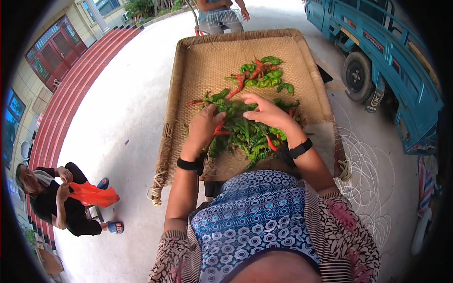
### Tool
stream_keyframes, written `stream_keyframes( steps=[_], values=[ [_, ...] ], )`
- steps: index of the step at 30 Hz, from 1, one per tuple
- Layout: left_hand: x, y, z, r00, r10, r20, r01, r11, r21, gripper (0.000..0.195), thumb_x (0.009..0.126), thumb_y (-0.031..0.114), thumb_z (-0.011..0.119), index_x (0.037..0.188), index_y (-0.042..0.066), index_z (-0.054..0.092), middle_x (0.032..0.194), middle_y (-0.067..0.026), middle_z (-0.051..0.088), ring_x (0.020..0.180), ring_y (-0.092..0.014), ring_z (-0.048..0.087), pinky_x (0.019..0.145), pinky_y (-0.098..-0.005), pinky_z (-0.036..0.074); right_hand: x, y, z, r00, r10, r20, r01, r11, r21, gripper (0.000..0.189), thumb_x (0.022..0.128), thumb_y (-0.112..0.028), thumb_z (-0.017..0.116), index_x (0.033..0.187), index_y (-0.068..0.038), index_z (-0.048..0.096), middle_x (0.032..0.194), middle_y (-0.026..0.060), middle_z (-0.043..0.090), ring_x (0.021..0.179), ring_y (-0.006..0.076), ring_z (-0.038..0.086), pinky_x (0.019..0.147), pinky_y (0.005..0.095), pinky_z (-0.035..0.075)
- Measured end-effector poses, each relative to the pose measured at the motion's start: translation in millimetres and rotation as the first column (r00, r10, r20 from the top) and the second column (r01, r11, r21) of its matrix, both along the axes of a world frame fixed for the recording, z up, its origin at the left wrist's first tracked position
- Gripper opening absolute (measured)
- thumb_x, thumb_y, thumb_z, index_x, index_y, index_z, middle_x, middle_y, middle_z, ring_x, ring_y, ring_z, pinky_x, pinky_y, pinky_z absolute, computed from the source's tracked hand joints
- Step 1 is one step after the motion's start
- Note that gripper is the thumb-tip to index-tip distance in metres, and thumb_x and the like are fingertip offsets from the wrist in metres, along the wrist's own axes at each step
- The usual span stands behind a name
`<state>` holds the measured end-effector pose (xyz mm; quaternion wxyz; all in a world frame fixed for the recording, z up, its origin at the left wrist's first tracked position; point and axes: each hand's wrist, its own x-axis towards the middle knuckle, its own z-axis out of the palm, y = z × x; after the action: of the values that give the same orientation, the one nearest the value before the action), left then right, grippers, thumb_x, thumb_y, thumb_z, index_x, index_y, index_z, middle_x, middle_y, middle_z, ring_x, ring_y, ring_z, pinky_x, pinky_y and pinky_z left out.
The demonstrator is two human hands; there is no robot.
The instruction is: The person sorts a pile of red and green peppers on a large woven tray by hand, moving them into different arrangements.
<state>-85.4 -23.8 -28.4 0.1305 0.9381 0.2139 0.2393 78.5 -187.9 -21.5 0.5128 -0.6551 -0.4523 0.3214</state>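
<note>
A heap of green and red chili peppers (247, 136) lies on a woven tray (201, 60) in front of me. My left hand (205, 123) is over the heap's left side, thumb apart from the fingers, nothing plainly held. Across from it, my right hand (267, 112) hovers above the heap with its fingers spread. The peppers between both hands look blurred. Farther up the tray rests a smaller pile of red and green chili peppers (260, 74). Dark bands circle both my wrists.
A seated person (67, 198) at left handles a red plastic bag (95, 194). Another person (219, 17) is beyond the tray with a wire basket (223, 19). A blue cargo vehicle (382, 56) stands at right, near loose coils of white strapping (368, 177). Red steps (88, 74) border the building.
</note>
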Motion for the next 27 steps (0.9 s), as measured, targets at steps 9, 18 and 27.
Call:
stream_keyframes(
  steps=[9,18,27],
  values=[
    [5.7,3.3,16.0,0.978,-0.153,0.145,0.209,0.618,-0.758,0.040,0.091,0.036,0.057,0.100,-0.003,0.060,0.083,-0.0183,0.064,0.069,-0.027,0.061,0.064,-0.0357,0.049,-0.6,1.0,7.3,0.976,0.205,0.079,-0.195,0.974,-0.118,0.043,0.087,-0.016,0.062,0.125,-0.001,0.047,0.090,0.0041,0.060,0.073,0.0101,0.057,0.063,0.0241,0.046],
    [38.8,25.5,-15.5,0.998,0.020,-0.052,-0.018,0.999,0.047,0.039,0.076,0.022,0.066,0.112,0.008,0.060,0.105,-0.0182,0.061,0.103,-0.036,0.054,0.086,-0.0431,0.046,27.3,10.5,21.1,0.829,-0.539,-0.148,0.558,0.779,0.286,0.043,0.087,-0.022,0.063,0.122,-0.001,0.049,0.114,0.0105,0.055,0.091,0.0156,0.059,0.075,0.0263,0.050],
    [40.2,22.9,-20.5,0.999,0.016,-0.046,-0.012,0.995,0.097,0.036,0.071,0.019,0.067,0.104,0.008,0.061,0.103,-0.0146,0.062,0.100,-0.034,0.055,0.083,-0.0406,0.047,16.3,3.9,-13.7,0.987,-0.117,-0.106,0.121,0.992,0.033,0.041,0.088,-0.025,0.059,0.122,-0.003,0.050,0.104,0.0056,0.059,0.081,0.0133,0.060,0.067,0.0285,0.048]
  ],
)
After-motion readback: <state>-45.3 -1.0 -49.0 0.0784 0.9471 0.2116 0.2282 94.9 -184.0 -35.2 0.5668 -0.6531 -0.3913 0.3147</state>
